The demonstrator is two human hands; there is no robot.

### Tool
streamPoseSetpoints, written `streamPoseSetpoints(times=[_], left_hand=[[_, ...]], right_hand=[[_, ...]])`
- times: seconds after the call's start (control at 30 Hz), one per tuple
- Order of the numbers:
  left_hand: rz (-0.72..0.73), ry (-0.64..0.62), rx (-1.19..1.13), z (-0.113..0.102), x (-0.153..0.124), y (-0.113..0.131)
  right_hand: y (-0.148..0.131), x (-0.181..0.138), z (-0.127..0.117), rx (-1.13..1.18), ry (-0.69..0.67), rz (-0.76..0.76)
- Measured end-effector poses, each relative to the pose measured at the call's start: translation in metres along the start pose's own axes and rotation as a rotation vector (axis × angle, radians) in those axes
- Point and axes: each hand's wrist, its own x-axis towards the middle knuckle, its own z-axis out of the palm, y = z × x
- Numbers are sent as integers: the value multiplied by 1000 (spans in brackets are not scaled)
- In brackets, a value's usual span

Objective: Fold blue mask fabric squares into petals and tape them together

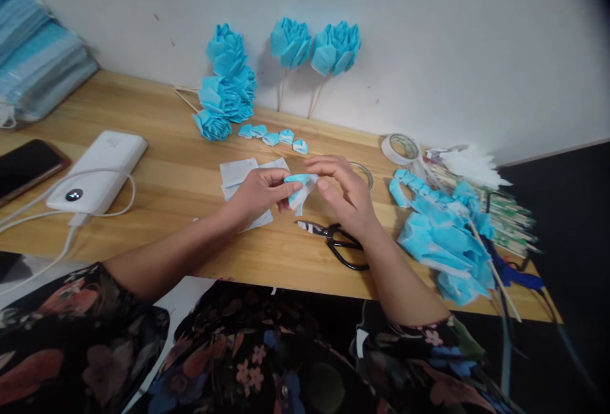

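Observation:
A small folded piece of blue and white non-woven cloth [300, 195] is held in front of me, above the table. My left hand [260, 195] pinches its left side, thumb on top. My right hand [347, 195] has its thumb and fingers bent round the right edge of the cloth; its fingertips are partly hidden. Below and left of the hands lie several flat pale cloth squares [238, 171]. Black-handled scissors [333, 236] rest on the table beneath my right hand. Behind the hands, several small folded blue petals [271, 139] form a row.
Blue cloth flowers on sticks [336, 49] lean against the wall, with more flowers [222, 96] lying left of them. Right are a tape roll [401, 148], crumpled blue cloth [443, 242] and a blue glue gun [517, 276]. Left are a power bank [102, 169], phone [31, 166] and packed masks [42, 58].

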Motion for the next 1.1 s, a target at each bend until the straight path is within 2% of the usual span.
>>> streamPoseSetpoints(times=[0.1, 0.27, 0.47, 0.53, 0.67, 0.87, 1.1], left_hand=[[2, 40, -2, 0, -1, 2], [-6, 101, -115, 1, 2, -2], [24, 93, -166, 0, 4, -8], [19, 86, -144, 0, 4, -7], [5, 70, -98, 1, 2, -3], [18, 22, -61, 1, 1, -3], [28, -8, 5, 1, 1, -7]], right_hand=[[-1, 0, 0, 19, 54, 13], [3, 0, 2, -92, 54, -45], [9, -1, 8, -198, 77, -141], [9, -1, 8, -190, 103, -92], [6, -2, 6, -30, 121, 120], [10, -4, 10, 276, 25, 351], [12, -5, 16, 322, -10, 389]])
